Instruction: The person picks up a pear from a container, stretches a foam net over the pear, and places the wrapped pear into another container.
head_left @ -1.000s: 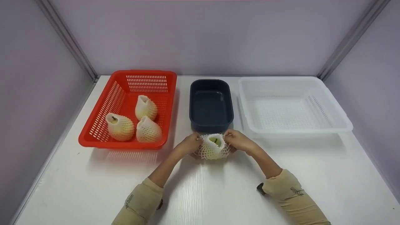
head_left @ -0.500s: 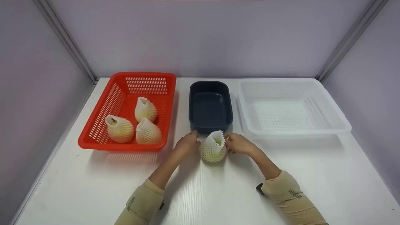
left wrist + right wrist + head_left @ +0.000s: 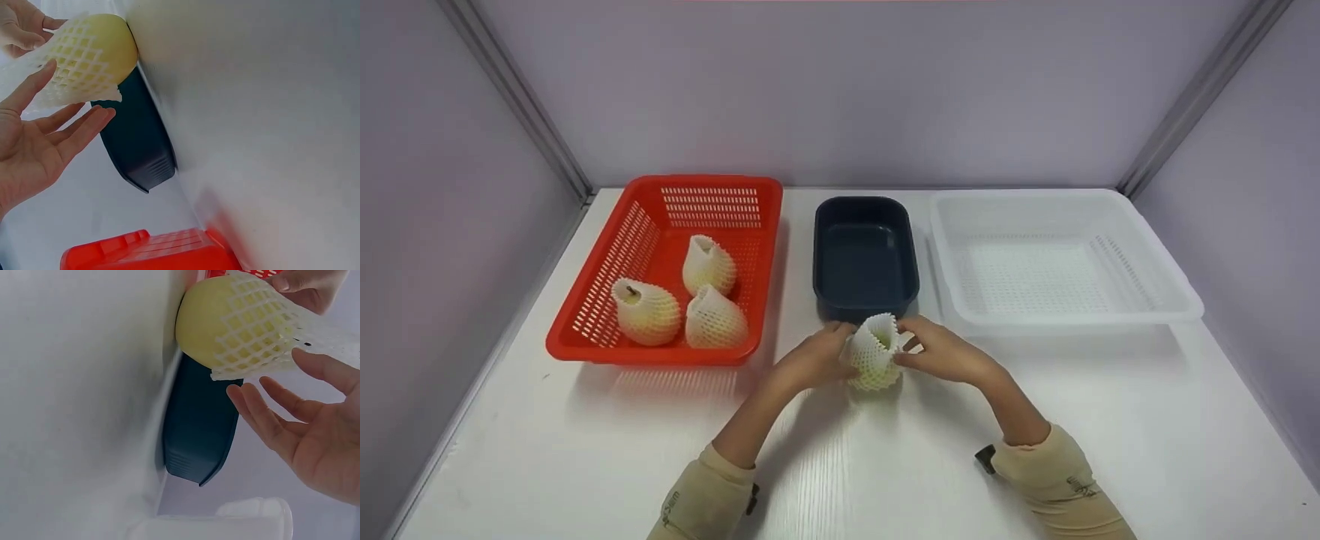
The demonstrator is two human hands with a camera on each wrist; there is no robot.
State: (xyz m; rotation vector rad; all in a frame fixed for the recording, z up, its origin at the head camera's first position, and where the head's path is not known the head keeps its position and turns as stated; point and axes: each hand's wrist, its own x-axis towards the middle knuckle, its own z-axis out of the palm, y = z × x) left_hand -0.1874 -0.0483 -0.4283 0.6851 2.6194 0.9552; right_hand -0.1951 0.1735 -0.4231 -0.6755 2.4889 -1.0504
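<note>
A yellow-green pear [image 3: 121,48] stands on the white table in front of the dark blue bin. A white foam net [image 3: 873,361] covers its upper part, and the bare lower end shows in both wrist views. My left hand [image 3: 816,360] is at the net's left side, thumb against the mesh and fingers extended along its lower edge. On the opposite side, my right hand [image 3: 945,354] has its fingers spread and loosely bent; its thumb tip is right at the net in the right wrist view. The net's top gapes open.
Left stands a red basket [image 3: 652,355] with three netted pears [image 3: 649,315] inside. The dark blue bin [image 3: 866,266] is directly behind the hands. A white basket [image 3: 1080,318] stands at the right. Pale partition walls [image 3: 840,90] enclose the table.
The net was stretched wide between both hands, then released and narrowed around the pear. Since then both hands have moved in closer to its sides, with fingers loosened.
</note>
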